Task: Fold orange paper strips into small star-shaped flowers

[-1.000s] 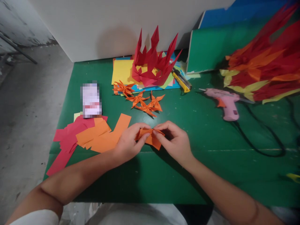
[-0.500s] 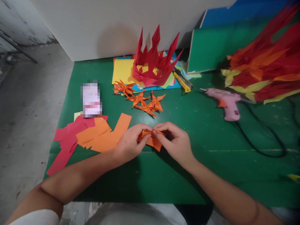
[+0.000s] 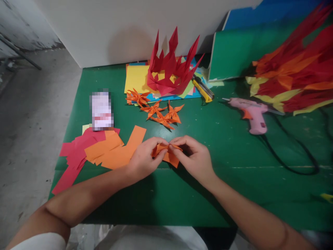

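Note:
Between my two hands is a piece of orange paper point(image 3: 171, 159), partly folded, with its lower corner pointing toward me. My left hand point(image 3: 148, 158) pinches its left part between thumb and fingers. The right side is pinched by my right hand point(image 3: 194, 156), and the thumbs almost meet at the paper's middle. My fingers hide much of the fold. Loose orange paper strips point(image 3: 111, 156) lie left of my left hand, beside red paper strips point(image 3: 80, 146). Several folded orange paper flowers point(image 3: 162, 119) sit just beyond my hands.
A red folded-paper crown point(image 3: 169, 80) stands on stacked coloured paper point(image 3: 135, 78). Nearby lie a yellow utility knife point(image 3: 203, 90), a pink glue gun point(image 3: 251, 113) with a black cord, and a blurred-out phone point(image 3: 101, 111). A large red-orange paper piece point(image 3: 293, 80) occupies the right of the green table point(image 3: 197, 205).

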### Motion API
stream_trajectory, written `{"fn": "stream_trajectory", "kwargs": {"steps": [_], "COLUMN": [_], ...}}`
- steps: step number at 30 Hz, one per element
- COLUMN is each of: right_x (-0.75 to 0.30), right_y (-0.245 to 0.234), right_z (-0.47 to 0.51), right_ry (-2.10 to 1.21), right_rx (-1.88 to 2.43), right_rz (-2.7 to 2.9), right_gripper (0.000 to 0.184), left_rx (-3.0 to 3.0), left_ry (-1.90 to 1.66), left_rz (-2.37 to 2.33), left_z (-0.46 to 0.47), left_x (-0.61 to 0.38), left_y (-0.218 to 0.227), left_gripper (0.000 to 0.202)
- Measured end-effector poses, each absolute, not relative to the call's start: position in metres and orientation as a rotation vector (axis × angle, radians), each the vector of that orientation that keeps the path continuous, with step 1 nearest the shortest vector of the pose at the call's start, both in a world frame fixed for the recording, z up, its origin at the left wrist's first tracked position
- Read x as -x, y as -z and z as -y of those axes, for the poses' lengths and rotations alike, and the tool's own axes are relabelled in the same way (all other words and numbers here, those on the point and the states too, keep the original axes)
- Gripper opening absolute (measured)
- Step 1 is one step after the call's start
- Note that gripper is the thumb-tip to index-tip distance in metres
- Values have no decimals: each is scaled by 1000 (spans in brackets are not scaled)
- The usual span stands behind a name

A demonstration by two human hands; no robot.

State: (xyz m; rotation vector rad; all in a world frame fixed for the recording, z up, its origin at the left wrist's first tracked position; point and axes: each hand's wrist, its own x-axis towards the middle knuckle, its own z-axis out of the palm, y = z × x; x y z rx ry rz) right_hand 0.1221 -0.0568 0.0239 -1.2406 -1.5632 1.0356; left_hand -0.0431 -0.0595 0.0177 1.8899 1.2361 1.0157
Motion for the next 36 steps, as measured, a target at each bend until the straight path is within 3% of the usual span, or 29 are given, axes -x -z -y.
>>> {"fn": "stream_trajectory", "kwargs": {"steps": [21,29,36], "right_x": [-122,-118,-120], "right_y": [-24,-25,-18], "right_z": [58,60,60], "right_ry": [-1028,-1067,-1110], "right_rx": [1287,1269,1294], "right_rz": [1643,1628,1523], "right_gripper": [3,23,25], "left_rx": [-1731,-1857,-1948], "left_ry": [-1015,-959,-995], "left_rz": [-1325,-1281,-1307], "left_z": [60,65,66], "left_x": [42,42,42], "left_y": [-17,-19,-20], "left_gripper": [15,14,14]}}
